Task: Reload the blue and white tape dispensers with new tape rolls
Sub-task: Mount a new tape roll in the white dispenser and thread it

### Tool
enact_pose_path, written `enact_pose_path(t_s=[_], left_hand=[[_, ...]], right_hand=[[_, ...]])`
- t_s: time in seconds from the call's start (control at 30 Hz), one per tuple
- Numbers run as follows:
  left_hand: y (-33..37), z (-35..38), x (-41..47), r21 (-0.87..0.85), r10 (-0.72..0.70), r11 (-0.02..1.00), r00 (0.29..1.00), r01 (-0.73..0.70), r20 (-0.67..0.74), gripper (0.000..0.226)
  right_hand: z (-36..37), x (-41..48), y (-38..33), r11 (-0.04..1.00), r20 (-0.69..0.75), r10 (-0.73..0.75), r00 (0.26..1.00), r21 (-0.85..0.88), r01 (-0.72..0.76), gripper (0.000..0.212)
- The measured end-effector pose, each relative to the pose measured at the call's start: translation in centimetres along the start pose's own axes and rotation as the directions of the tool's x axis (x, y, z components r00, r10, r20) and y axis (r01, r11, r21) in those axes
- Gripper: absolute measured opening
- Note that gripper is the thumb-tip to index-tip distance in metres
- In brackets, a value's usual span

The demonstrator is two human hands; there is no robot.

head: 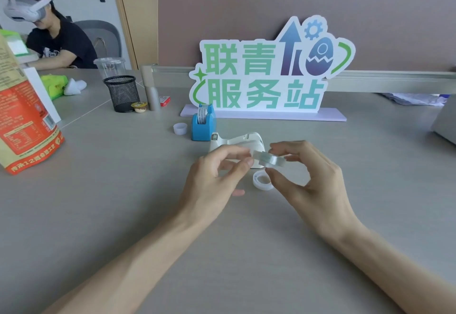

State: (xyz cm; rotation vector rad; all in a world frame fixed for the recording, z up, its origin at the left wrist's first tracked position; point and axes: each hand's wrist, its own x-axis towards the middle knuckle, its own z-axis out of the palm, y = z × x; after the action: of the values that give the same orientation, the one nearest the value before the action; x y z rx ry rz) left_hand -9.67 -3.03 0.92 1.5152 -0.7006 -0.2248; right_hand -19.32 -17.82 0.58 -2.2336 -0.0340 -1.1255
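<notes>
A clear tape roll is held above the table between both hands. My right hand pinches its right side. My left hand touches its left edge with thumb and forefinger. Right behind the roll lies the white tape dispenser, partly hidden by my fingers. The blue tape dispenser stands upright further back to the left, with a tape roll seated in it. A white empty ring core lies on the table under the held roll. A second small white core sits left of the blue dispenser.
A large printed sign stands behind the dispensers. A black mesh pen cup, a clear plastic cup and a red-orange bag are at the left. Another person with a headset sits at the far left.
</notes>
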Motion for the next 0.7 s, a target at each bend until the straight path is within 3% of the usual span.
enact_pose_path(t_s=[0.13, 0.43, 0.57, 0.7], left_hand=[[0.35, 0.2, -0.25, 0.027, -0.045, 0.999, 0.999, 0.045, -0.024, 0.006], [0.76, 0.56, -0.37, 0.155, -0.046, 0.986, 0.99, 0.066, -0.132, 0.012], [0.68, 0.35, -0.25, 0.104, -0.082, 0.99, 0.987, 0.096, -0.137, 0.009], [1.02, -0.27, 0.0, -0.053, -0.187, 0.982, 0.981, 0.184, -0.053, 0.01]], right_hand=[[0.52, -0.18, 0.37, 0.996, 0.002, -0.046, 0.999, -0.072, 0.046, 0.034], [0.85, -0.42, 0.86, 0.934, 0.044, -0.209, 0.977, -0.287, 0.213, 0.033], [0.81, -0.47, 0.8, 0.924, 0.052, -0.232, 0.971, -0.299, 0.237, 0.034], [0.54, -0.45, 0.82, 0.947, 0.044, -0.228, 0.973, -0.221, 0.232, 0.031]])
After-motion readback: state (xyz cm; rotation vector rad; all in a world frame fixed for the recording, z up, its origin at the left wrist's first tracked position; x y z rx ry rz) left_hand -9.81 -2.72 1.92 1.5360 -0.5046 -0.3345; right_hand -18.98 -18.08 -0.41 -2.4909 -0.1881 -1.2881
